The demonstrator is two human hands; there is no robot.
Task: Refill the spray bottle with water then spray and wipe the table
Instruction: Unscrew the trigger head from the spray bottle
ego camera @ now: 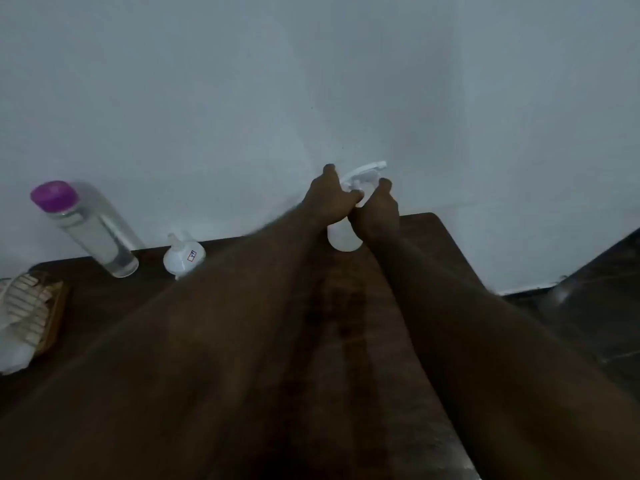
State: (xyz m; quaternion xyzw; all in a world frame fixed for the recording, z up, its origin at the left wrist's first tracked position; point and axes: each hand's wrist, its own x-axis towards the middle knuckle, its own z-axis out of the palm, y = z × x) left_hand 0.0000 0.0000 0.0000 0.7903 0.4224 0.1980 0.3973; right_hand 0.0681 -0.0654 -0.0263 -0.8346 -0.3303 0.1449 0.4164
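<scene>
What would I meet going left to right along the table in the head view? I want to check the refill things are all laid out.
slatted wooden item → clear bottle with purple cap → white funnel → white spray bottle, gripped by the left hand and right hand

Bare forearms (pixel 242 289), bare left hand (pixel 325 199), right hand (pixel 375 216)

The wall (pixel 311 81) is plain, pale blue-grey and rises directly behind the right hand (pixel 375 213), filling the upper view. The table (pixel 114 306) is dark brown wood. Its rounded far corner lies just right of that hand. The floor (pixel 595 306), dark and faintly glossy, lies lower right. Lighting is dim.
</scene>
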